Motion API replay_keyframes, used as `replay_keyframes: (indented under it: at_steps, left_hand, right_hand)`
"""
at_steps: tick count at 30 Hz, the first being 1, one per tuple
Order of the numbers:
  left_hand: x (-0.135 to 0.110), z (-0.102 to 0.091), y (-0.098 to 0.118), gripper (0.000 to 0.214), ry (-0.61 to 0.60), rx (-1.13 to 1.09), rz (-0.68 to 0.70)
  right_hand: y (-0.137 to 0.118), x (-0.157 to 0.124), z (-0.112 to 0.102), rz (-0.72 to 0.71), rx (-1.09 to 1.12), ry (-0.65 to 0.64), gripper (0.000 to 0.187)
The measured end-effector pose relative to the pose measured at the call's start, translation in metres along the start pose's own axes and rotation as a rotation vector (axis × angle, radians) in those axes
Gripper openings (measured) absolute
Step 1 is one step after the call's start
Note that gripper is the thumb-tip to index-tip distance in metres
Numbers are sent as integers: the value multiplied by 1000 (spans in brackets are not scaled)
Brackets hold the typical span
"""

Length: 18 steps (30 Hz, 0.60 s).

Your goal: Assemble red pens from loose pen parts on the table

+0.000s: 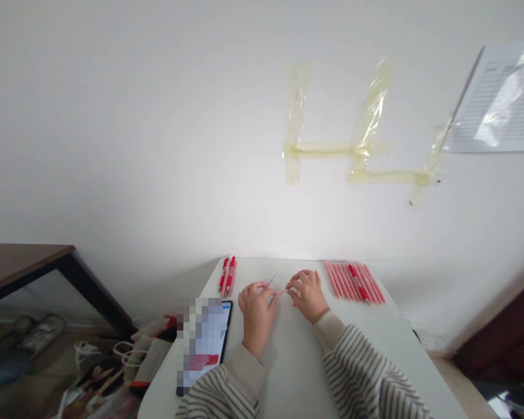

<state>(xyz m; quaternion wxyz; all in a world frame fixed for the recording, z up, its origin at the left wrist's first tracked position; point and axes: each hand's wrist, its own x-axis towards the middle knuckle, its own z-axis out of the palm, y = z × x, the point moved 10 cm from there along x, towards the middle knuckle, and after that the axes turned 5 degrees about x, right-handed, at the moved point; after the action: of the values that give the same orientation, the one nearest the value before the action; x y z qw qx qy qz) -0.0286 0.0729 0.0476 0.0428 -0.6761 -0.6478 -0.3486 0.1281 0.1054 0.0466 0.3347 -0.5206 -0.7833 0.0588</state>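
My left hand (255, 308) and my right hand (306, 294) meet near the middle of a white table (288, 361), fingers curled. Between the fingertips lies a thin pale pen part (277, 295), pinched by both hands; a slim white piece (271, 277) sticks up behind my left fingers. A little red shows under my right fingers. A row of several pink pen barrels (353, 281) lies to the right of my right hand. Two or three red pens (227, 275) lie at the far left edge. Both sleeves are striped.
A phone (206, 343) with a lit screen lies on the table beside my left forearm. Bags and cords (126, 361) crowd the floor at the left, below a dark wooden table (26, 262). A white wall with yellowed tape (358, 157) and a paper sheet (502, 99) rises behind.
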Motion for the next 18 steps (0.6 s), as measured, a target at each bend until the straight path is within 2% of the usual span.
replay_keyframes:
  at_steps: [18]
  left_hand:
    - [0, 3, 2, 10, -10, -13, -1]
  right_hand:
    - [-7, -1, 10, -24, 51, -63, 9]
